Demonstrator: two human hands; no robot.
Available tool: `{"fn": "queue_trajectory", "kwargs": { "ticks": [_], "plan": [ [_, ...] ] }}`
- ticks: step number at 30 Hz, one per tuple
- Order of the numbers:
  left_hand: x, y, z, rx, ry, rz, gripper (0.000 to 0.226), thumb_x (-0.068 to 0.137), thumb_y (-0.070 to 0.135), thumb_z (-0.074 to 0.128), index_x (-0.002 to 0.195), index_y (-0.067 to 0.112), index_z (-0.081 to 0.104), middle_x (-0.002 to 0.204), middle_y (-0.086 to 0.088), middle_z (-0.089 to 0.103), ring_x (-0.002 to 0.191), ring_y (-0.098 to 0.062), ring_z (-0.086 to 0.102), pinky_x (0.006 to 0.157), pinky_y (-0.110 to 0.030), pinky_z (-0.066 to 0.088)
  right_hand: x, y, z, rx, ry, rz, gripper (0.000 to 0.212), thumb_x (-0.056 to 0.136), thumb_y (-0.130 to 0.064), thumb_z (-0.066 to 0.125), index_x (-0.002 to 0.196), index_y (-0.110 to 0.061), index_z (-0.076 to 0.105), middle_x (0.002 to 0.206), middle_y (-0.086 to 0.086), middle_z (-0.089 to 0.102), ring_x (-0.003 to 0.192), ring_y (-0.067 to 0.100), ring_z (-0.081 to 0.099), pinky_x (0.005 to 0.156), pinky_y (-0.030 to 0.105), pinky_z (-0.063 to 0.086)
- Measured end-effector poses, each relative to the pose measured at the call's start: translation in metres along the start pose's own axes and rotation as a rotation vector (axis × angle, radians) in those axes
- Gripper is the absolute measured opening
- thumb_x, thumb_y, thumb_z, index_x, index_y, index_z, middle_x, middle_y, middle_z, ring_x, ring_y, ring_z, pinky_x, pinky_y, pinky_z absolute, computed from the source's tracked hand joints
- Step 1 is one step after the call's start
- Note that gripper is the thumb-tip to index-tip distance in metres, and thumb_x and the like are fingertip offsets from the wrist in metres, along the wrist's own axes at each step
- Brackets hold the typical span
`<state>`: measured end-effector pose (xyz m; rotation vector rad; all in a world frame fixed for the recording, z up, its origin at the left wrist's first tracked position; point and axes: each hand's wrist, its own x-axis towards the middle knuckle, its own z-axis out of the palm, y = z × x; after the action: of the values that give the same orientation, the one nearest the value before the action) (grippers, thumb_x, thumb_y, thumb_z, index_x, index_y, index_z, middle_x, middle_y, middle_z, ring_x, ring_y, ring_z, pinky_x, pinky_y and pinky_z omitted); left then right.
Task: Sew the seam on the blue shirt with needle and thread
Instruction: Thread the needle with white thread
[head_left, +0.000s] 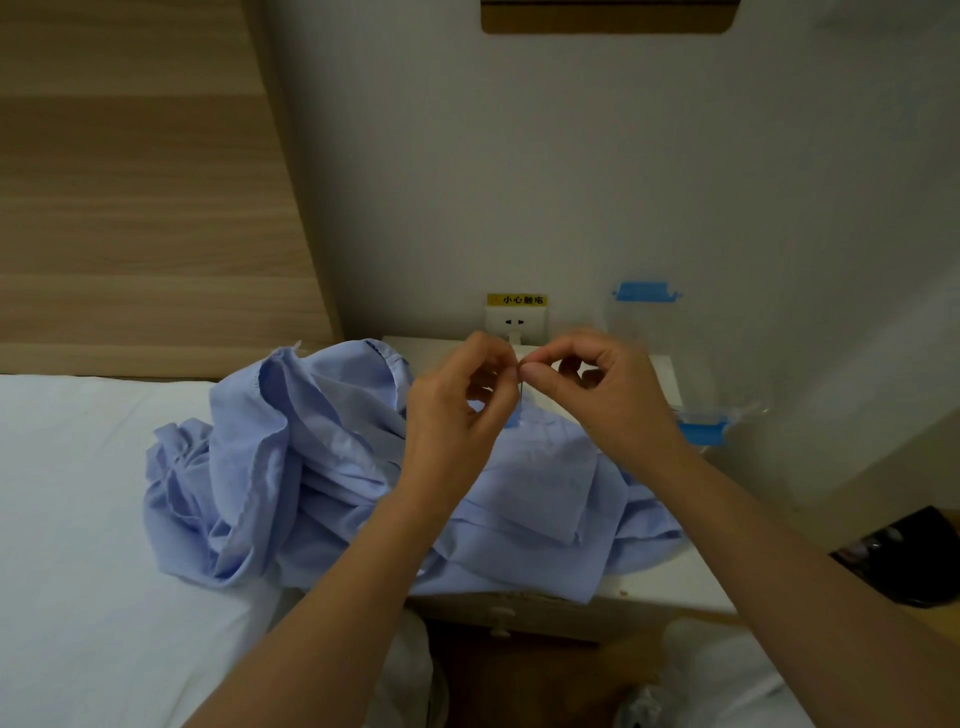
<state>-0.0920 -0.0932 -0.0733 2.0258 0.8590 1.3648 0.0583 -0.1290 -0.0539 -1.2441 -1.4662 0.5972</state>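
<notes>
Head view: one blue shirt (322, 467), crumpled, lies half on bed (78, 493), half on nightstand (670, 577).
Thread (520, 397): one dark strand, long axis upright, from fingertips down to shirt.
Left hand (457, 410): fingers curled, pinches top of thread.
Right hand (608, 395): same pinch there, tips almost touching left.
Needle: too small to tell.

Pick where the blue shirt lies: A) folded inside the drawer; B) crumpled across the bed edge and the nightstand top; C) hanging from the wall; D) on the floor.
B: the blue shirt sprawls crumpled from the white bed onto the nightstand, beneath the left hand and right hand, which pinch a thin dark strand.
</notes>
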Motion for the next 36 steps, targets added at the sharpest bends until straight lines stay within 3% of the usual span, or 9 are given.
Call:
{"fn": "queue_trajectory", "kwargs": {
  "ticks": [5, 11, 21, 27, 36],
  "plan": [
    [-0.0016, 0.0004, 0.0011, -0.187, -0.104, -0.181, 0.015, 0.092, 0.012, 0.062, 0.106, 0.016, 0.057, 0.089, -0.001, 0.070, 0.081, -0.016, 0.069, 0.072, -0.028, 0.058, 0.0022, 0.0000, -0.0016, 0.050, 0.045, 0.024, 0.008, 0.085, -0.013, 0.071, 0.082, -0.020, 0.071, 0.076, -0.016, 0.068, 0.066, 0.004, 0.055, 0.062, 0.015, 0.046],
    [0.0000, -0.0030, 0.0020, -0.246, -0.079, -0.244, 0.008, 0.090, 0.004, 0.063, 0.091, 0.011, 0.066, 0.081, -0.002, 0.071, 0.073, -0.009, 0.070, 0.068, -0.021, 0.056, 0.0021, 0.0022, -0.0035, 0.047, 0.081, 0.032, 0.007, 0.084, -0.011, 0.072, 0.082, -0.017, 0.072, 0.078, -0.008, 0.069, 0.066, 0.006, 0.053, 0.062, 0.015, 0.046],
    [-0.0004, -0.0024, 0.0016, -0.304, -0.062, -0.287, 0.006, 0.088, 0.004, 0.064, 0.092, 0.008, 0.067, 0.082, -0.005, 0.072, 0.071, -0.014, 0.071, 0.063, -0.021, 0.056, 0.0024, 0.0033, -0.0041, 0.019, 0.132, -0.009, 0.006, 0.083, -0.008, 0.073, 0.081, -0.014, 0.073, 0.078, -0.002, 0.069, 0.064, 0.007, 0.052, 0.060, 0.015, 0.044],
    [-0.0007, -0.0021, 0.0029, -0.321, -0.061, -0.290, 0.008, 0.088, 0.003, 0.064, 0.090, 0.011, 0.066, 0.082, -0.008, 0.072, 0.071, -0.017, 0.071, 0.063, -0.024, 0.057, 0.0021, 0.0048, -0.0026, -0.005, 0.115, -0.033, 0.004, 0.083, -0.009, 0.074, 0.080, -0.013, 0.072, 0.075, -0.014, 0.066, 0.065, 0.007, 0.053, 0.059, 0.015, 0.043],
    [-0.0009, -0.0011, 0.0031, -0.323, -0.053, -0.289, 0.011, 0.087, 0.003, 0.065, 0.088, 0.014, 0.067, 0.080, -0.007, 0.072, 0.070, -0.019, 0.070, 0.064, -0.031, 0.059, 0.0030, 0.0060, -0.0021, -0.009, 0.116, -0.057, 0.007, 0.082, -0.009, 0.074, 0.079, -0.014, 0.072, 0.075, -0.012, 0.065, 0.066, 0.009, 0.053, 0.059, 0.017, 0.043]
  ]
}}
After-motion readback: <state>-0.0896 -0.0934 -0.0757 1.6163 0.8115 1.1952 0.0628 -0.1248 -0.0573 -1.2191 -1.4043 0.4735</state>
